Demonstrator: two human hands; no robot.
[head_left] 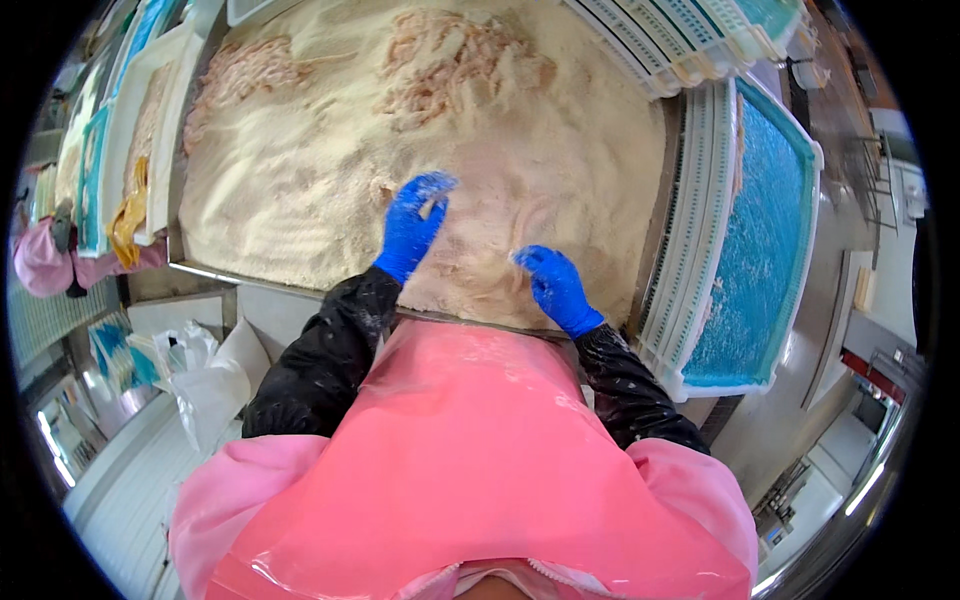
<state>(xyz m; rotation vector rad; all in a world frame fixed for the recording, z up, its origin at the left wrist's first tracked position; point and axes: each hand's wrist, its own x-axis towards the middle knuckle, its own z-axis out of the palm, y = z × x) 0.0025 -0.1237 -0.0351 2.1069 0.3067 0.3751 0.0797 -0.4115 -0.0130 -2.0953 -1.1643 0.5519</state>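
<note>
My left hand (414,222), in a blue glove with powder on the fingertips, is over a large metal-rimmed tray (662,200) of pale crumb-like powder (280,190), its thumb apart from slightly curved fingers. My right hand (553,283), also blue-gloved, is lower and to the right, fingers loosely bent above a smoothed, pinkish patch (480,200) where pale strips seem partly covered. I see nothing held in either hand. Heaps of pale pink raw strips (450,60) lie at the back of the tray, with another (250,70) at its back left.
Stacked white racks with a blue tray (755,240) stand at right, more racks (680,40) at back right. At left are a white bin (170,60) and a co-worker's pink sleeve (45,255) and yellow-gloved hand (130,215). White plastic bags (210,380) lie lower left.
</note>
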